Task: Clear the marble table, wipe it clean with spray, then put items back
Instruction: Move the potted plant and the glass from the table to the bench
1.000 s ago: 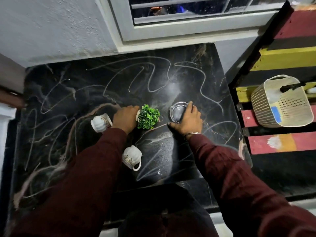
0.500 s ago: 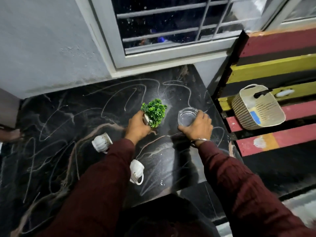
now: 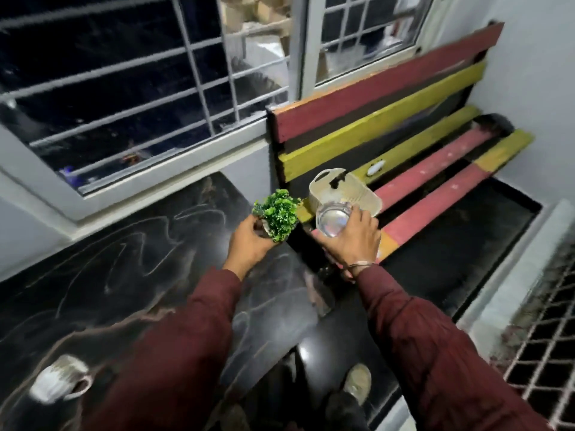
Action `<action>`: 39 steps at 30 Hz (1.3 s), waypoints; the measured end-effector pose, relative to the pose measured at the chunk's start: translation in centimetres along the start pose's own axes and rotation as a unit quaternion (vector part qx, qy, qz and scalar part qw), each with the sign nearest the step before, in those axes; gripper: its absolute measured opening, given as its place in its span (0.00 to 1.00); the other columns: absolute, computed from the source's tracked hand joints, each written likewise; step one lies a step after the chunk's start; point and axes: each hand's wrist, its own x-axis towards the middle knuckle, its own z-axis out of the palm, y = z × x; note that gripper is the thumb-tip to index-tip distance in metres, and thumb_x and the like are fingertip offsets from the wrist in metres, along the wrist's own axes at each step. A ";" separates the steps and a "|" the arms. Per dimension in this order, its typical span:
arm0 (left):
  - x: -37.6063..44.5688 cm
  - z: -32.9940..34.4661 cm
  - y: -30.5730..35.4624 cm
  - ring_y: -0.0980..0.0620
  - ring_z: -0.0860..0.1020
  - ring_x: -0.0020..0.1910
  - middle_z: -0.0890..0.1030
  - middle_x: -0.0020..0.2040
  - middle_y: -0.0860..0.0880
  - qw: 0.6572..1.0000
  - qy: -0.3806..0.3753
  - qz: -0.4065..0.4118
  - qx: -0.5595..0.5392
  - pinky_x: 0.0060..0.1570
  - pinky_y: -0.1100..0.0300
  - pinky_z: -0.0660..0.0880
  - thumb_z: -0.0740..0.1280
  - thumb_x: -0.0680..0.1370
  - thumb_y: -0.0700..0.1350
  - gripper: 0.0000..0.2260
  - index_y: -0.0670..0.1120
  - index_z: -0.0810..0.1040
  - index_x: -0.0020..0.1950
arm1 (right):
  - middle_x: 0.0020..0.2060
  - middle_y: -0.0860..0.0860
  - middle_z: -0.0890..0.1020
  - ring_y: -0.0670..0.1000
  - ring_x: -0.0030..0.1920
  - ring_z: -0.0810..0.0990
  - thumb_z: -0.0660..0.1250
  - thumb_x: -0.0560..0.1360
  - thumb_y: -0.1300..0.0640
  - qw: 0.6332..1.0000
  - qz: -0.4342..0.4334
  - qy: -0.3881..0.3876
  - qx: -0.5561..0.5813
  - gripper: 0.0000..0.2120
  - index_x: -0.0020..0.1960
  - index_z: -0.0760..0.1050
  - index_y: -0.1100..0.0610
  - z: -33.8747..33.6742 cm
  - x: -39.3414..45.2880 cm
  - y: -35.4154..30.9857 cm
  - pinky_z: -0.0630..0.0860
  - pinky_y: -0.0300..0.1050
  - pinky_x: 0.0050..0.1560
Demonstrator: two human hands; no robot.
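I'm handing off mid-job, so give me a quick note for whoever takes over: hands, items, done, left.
Left hand grips the small green plant; right hand grips the glass bowl. Both are lifted, near the cream basket on the striped bench. One white cup shows on the marble table.
Done: two items picked up.
Left: set them down, remove cups, spray, wipe, return everything.

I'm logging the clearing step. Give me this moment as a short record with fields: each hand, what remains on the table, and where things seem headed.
left hand: holds plant
right hand: holds glass dish
table: one cup visible, blurred
bench: basket on it
likely heading: bench
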 end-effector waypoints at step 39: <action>28.7 54.4 18.8 0.48 0.74 0.38 0.73 0.34 0.51 0.990 -0.050 0.069 0.112 0.35 0.55 0.65 0.78 0.68 0.38 0.18 0.52 0.71 0.34 | 0.60 0.54 0.73 0.59 0.60 0.71 0.76 0.54 0.41 0.971 0.225 -0.069 0.035 0.45 0.65 0.66 0.55 -4.7 44.0 44.8 0.72 0.55 0.57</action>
